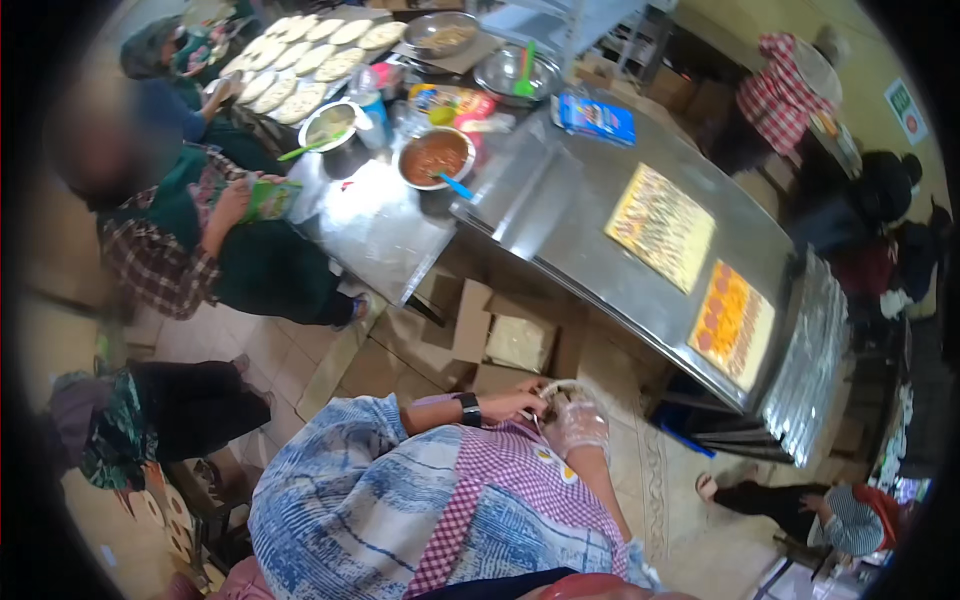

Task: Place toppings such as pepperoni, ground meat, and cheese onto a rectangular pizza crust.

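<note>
My left hand (514,406), bare with a black watch (469,408) on the wrist, is held in front of my apron (500,465), its fingers closed at the side of my right hand. A clear plastic glove covers my right hand (580,425). Between and just beyond the two hands shows a small round thing with a pale rim (568,388), too blurred to name. The right fingers are mostly hidden by the glove and that thing.
Ahead on the steel table (570,230) lie two rectangular topped flatbreads (662,228) and a blue packet (595,118). A bowl of red sauce (436,160) stands left. An open carton (515,340) sits on the floor. At left a person (190,220) holds a green packet.
</note>
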